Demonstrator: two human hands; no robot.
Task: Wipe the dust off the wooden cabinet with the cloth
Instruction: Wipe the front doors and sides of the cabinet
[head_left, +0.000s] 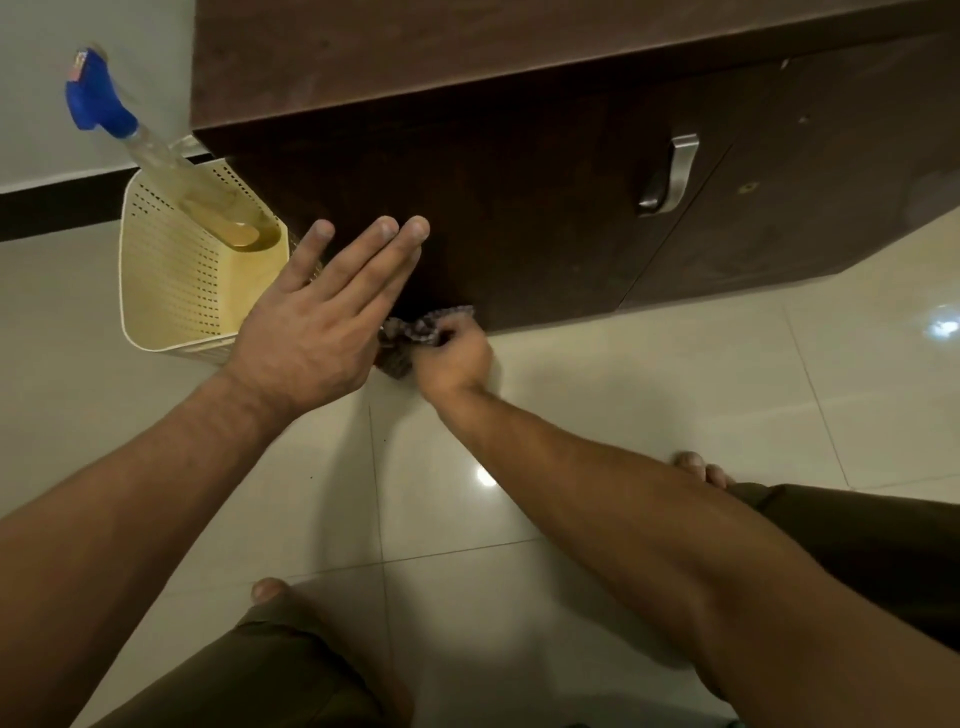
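The dark wooden cabinet (545, 208) stands ahead of me on the tiled floor, seen from above. My right hand (454, 358) is closed around a bunched grey patterned cloth (415, 332) and presses it against the bottom edge of the left door, just above the floor. My left hand (322, 312) is open with fingers spread; its fingertips reach the left door front higher up. Part of the cloth is hidden behind my left hand.
A cream perforated plastic basket (171, 291) sits on the floor left of the cabinet, holding a spray bottle (104, 104) with a blue trigger head and yellowish liquid. A metal handle (675, 176) sticks out of the left door. My bent knees and toes fill the near floor.
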